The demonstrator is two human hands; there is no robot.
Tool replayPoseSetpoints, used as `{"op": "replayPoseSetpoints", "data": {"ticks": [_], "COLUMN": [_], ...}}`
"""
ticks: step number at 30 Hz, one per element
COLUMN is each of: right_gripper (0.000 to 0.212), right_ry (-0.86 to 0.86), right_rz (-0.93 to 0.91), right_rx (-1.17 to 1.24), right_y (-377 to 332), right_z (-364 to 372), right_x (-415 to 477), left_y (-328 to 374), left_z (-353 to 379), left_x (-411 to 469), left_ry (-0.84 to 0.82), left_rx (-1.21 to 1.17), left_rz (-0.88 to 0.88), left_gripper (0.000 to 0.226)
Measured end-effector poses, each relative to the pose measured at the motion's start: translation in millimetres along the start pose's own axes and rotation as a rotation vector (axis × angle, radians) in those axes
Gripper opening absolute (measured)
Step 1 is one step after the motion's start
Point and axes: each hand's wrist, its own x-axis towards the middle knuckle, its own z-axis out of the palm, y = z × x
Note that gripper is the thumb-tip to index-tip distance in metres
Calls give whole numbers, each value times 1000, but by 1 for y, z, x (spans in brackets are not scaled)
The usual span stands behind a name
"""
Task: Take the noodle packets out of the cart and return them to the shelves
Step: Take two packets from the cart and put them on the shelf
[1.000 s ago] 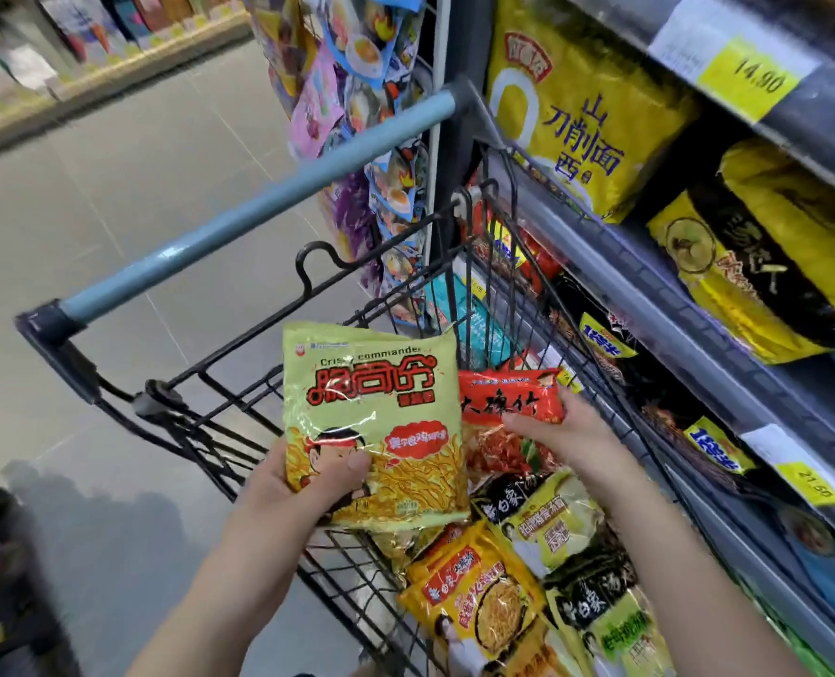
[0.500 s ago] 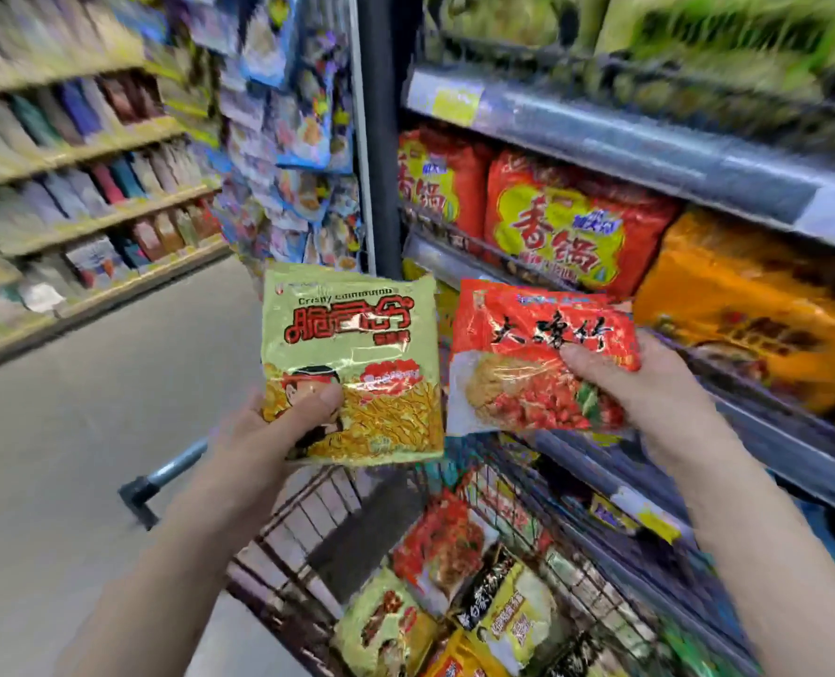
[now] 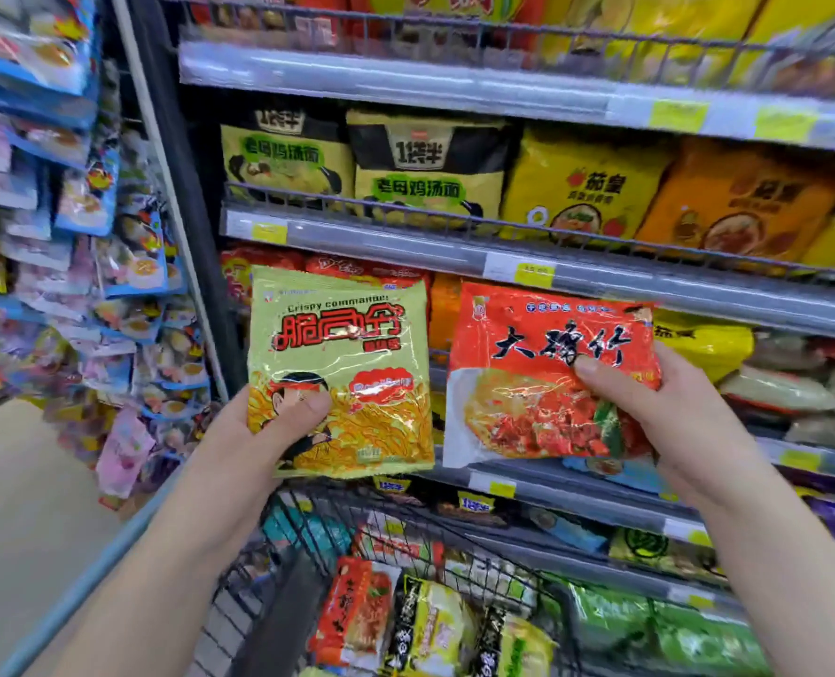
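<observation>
My left hand (image 3: 264, 432) grips a pale green noodle packet (image 3: 352, 354) by its lower left corner, thumb on its front. My right hand (image 3: 659, 408) holds a red noodle packet (image 3: 527, 344) by its right side, thumb across the front. Both packets are raised side by side in front of the shelves (image 3: 405, 246), above the wire cart (image 3: 317, 520). Several more noodle packets (image 3: 425, 623) lie in the cart below.
The shelves on the right carry large multipacks in yellow, orange and red, with yellow price tags (image 3: 532, 273) on the rails. A rack of hanging blue-edged sachets (image 3: 127, 266) fills the left. The cart's blue handle (image 3: 78, 583) runs at lower left, beside the aisle floor.
Both hands lifted their packets out of the cart and up in front of the shelves. The view has tilted upward toward the shelves.
</observation>
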Motion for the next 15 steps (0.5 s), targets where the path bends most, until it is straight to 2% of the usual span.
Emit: {"op": "replayPoseSetpoints", "data": {"ticks": [2, 5, 10, 11, 13, 15], "right_gripper": [53, 50, 51, 50, 49, 48], "right_ry": [72, 177, 312, 339, 394, 453], "right_rz": [-18, -38, -61, -64, -74, -80], "right_rx": [-7, 18, 1, -8, -20, -18], "right_y": [-9, -20, -32, -34, -37, -40], "right_z": [-24, -65, -137, -154, -191, -231], "right_x": [-23, -60, -128, -142, -171, -203], "left_y": [10, 17, 29, 30, 30, 26], "left_z": [22, 58, 140, 159, 198, 238], "left_x": [-4, -12, -48, -57, -79, -102], "left_ry": [-72, -206, -323, -349, -409, -456], "left_rx": [-8, -4, 21, 13, -10, -29], "left_rz": [-2, 7, 43, 53, 70, 67], "left_gripper": [126, 118, 127, 118, 82, 77]}}
